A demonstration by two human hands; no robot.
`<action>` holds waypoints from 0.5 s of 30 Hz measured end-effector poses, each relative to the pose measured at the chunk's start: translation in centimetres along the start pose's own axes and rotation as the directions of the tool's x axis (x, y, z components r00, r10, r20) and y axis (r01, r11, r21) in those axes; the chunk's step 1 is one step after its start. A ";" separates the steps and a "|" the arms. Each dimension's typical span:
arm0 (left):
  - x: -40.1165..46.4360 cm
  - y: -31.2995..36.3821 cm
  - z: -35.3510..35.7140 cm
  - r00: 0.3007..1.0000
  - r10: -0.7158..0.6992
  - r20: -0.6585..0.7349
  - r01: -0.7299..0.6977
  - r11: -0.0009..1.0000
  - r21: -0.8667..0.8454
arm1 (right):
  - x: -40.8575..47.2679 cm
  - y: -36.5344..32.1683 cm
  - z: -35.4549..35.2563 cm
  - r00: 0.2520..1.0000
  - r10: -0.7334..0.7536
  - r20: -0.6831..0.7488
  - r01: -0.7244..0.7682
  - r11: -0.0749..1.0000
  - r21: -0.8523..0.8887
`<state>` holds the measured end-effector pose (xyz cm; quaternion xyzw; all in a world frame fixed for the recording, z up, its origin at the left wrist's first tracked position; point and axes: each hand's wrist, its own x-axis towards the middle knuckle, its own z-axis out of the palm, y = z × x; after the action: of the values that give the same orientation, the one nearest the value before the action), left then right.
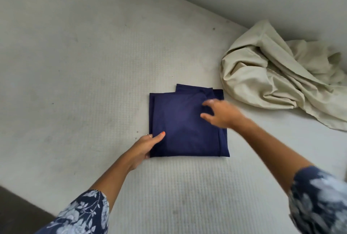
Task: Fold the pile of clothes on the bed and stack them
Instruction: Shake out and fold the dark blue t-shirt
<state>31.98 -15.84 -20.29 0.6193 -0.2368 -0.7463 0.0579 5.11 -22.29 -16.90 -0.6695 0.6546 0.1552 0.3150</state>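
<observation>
left hand (147, 146) gripping folded navy garment (180, 126), right hand (220, 113) spread, beige cloth (277, 75) beside

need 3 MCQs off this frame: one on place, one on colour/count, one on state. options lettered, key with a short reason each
1. Where does the crumpled beige cloth garment lie relative to the folded navy blue cloth garment?
A. On top of it
B. To its right, further up the white textured mattress
C. Under it

2. How many garments show on the mattress?
A. Two
B. Four
C. Five

3. What state is the navy garment in?
A. Hanging in the air
B. Rolled into a ball
C. Folded into a flat rectangle

Key:
1 B: the beige garment sits off the navy one's upper right corner, apart from it.
2 A: only the navy and the beige one are in view.
3 C: it lies flat with straight edges; the left hand has its thumb on the near left corner, and the blurred right hand is spread over its right side.
</observation>
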 end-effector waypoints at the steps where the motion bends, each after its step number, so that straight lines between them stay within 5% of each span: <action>1: 0.0 0.1 0.7 0.997 0.038 -0.070 -0.035 0.999 0.041 | -1.2 0.0 1.7 0.998 0.042 -0.046 -0.041 0.999 0.019; 4: 0.9 0.1 1.6 0.967 0.115 -0.229 -0.087 0.988 0.129 | -4.5 -0.4 6.0 0.942 0.296 -0.162 -0.260 0.942 0.212; 7: 2.3 -0.5 2.1 0.903 0.126 -0.411 -0.021 0.968 0.250 | -5.7 -1.0 8.3 0.821 0.559 -0.119 -0.455 0.766 0.454; 10: 2.6 -0.5 3.0 0.816 0.104 -0.569 0.046 0.969 0.243 | -5.4 -2.2 8.9 0.760 0.645 -0.084 -0.499 0.662 0.559; 15: 2.5 0.1 3.8 0.849 0.064 -0.525 0.025 0.987 0.160 | -3.9 -2.9 8.8 0.735 0.646 0.208 -0.481 0.281 0.830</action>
<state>27.73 -15.80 -22.01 0.8008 -0.2774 -0.5250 0.0780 9.42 -13.93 -20.51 -0.1616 0.8597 -0.1387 0.4642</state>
